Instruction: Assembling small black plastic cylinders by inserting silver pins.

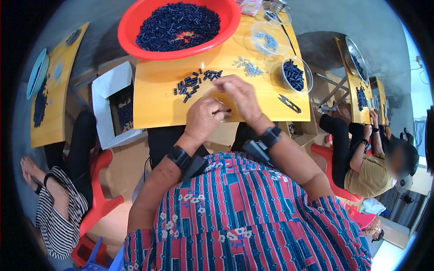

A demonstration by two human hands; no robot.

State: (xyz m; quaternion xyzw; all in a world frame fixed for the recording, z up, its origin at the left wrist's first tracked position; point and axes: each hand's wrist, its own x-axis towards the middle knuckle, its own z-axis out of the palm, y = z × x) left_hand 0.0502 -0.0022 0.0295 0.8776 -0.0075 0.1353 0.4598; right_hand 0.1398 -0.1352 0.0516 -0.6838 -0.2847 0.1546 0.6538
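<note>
My left hand point(203, 116) is closed near the front edge of the yellow table. A small dark plastic piece point(223, 111) pokes out from between its thumb and fingers. My right hand point(240, 97) hovers just beside it, blurred by motion, so its grip is unclear. Beyond the hands lies a loose pile of short black pieces point(187, 86). Small shiny metal-looking parts point(248, 67) are scattered farther right. A pair of thread snips point(289, 104) rests at the right front.
A large red basin point(178, 55) of black pieces stands at the back left. Along the right are a clear tub point(308, 80) of black pieces and another clear tub point(282, 38) of shiny parts. A white box point(103, 122) sits left, below table height. People work at neighbouring tables.
</note>
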